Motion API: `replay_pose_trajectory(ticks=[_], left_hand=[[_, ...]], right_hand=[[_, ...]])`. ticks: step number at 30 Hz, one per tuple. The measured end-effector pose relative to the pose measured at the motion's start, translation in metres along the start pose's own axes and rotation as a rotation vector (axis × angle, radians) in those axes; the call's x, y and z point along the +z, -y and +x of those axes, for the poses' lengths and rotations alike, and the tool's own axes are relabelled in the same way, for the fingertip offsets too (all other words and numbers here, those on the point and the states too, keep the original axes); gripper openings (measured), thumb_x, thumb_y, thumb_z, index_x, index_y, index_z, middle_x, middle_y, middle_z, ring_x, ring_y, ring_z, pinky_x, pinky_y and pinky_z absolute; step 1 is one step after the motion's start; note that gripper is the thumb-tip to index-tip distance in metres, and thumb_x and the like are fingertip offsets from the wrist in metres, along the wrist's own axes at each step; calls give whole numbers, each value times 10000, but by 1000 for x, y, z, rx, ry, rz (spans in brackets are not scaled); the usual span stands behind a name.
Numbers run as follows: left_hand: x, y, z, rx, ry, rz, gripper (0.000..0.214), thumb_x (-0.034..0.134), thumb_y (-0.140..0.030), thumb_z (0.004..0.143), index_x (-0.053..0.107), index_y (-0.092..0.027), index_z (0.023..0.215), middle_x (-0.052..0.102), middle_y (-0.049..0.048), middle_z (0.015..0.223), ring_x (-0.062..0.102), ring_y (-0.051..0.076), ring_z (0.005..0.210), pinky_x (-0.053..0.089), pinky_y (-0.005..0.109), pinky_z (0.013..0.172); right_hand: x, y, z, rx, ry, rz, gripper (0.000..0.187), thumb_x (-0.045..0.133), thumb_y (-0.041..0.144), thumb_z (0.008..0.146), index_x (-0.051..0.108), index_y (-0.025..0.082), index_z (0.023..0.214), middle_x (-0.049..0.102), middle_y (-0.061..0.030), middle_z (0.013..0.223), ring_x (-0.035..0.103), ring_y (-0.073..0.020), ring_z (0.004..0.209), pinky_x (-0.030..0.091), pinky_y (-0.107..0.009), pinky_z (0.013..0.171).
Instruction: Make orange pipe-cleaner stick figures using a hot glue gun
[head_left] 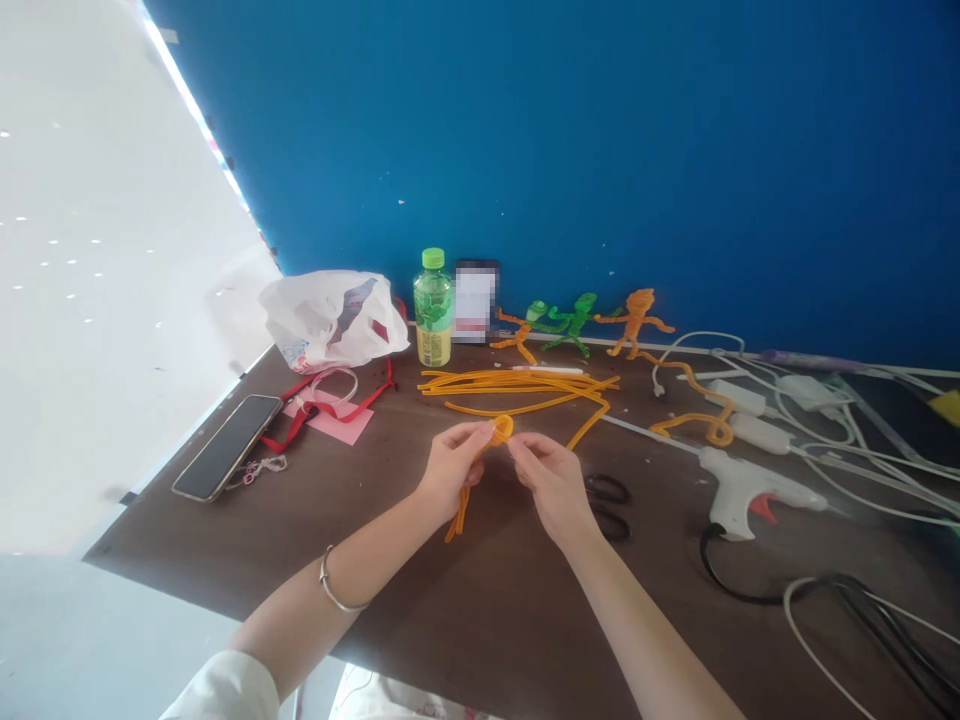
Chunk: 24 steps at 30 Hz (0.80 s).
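Pinching the orange loop [502, 430] over the table [465, 610], the left hand [452, 468] is probably shaping it. The right hand [551, 482] is meeting its edge, grip unclear. More curling is likely needing gentleness.

White speckled surface [90, 300]: glaring, washed out at left.
Flat blue wall [562, 130]: darker toward right.
Dark-framed upright rectangle [475, 295]: heavily pixelated.

Desk's [465, 600] back edge: bottle [433, 320] left, figures [581, 322] right
Before these: stems [525, 380]
Left edge: phone [229, 447]
Right of stems: glue gun [739, 490]
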<state>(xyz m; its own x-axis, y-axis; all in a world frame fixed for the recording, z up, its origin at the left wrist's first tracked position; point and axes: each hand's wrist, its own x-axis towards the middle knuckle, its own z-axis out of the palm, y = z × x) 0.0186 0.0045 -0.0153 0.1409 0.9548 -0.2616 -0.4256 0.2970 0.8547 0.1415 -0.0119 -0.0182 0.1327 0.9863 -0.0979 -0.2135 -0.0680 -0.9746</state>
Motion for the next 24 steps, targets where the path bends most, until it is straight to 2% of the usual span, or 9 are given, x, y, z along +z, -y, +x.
replay_pose_trajectory(ticks=[24], left_hand=[[1,0,-1,8,5,-4,398,723,-466,575,637,-136,780,552,-21,638,277,-16,343,155,189,348]], right_hand=[[-2,-3,0,-5,10,25,240,719,388,640,621,173,684,393,60,489,264,-56,434,181,-223,408]])
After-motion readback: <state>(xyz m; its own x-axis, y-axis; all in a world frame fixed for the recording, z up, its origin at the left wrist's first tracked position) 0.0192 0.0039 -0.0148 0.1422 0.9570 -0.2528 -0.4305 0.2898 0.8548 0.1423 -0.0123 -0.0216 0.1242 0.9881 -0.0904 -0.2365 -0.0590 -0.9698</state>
